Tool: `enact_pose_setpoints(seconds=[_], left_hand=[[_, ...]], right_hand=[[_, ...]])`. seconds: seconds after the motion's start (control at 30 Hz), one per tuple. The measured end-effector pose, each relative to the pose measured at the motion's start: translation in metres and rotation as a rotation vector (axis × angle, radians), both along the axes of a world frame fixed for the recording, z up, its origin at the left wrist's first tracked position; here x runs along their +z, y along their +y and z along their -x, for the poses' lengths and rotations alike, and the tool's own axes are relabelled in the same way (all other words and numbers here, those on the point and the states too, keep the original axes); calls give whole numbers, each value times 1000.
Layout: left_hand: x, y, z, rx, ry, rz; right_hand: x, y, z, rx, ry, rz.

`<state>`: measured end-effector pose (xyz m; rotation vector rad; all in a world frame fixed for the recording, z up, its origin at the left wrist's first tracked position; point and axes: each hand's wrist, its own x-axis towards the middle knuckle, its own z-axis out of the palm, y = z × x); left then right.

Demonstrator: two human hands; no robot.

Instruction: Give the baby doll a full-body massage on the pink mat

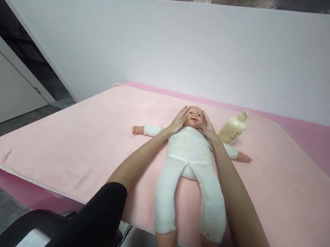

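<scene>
A baby doll (pixel 190 148) with a white cloth body lies on its back on a pink towel (pixel 96 133), its head toward the wall and its arms spread. My left hand (pixel 178 120) rests along the left side of the doll's head, and my right hand (pixel 208 127) lies against the right side. The fingers of both hands are stretched out on the head, with the smiling face visible between them. Just right of my right hand, a pale yellow pump bottle (pixel 232 130) stands beside the doll's arm.
Behind the towel rises a white wall (pixel 215 48) with a window strip above. A white door (pixel 12 86) is at the left. The towel's front edge hangs over the pink table (pixel 35 193). Part of a black chair (pixel 39 220) shows at the lower left.
</scene>
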<state>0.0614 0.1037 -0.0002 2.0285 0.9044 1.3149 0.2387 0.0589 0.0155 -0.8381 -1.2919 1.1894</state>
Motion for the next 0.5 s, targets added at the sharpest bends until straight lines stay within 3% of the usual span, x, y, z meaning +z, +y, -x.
enact_pose_setpoints(seconds=[0.17,0.5], left_hand=[[5,-6,3,-26,18,-18],[4,-4,3,-81,16,-15]], right_hand=[[1,-2,0,-89,-136,-42],[-5,4,-4,-45,-108,-45]])
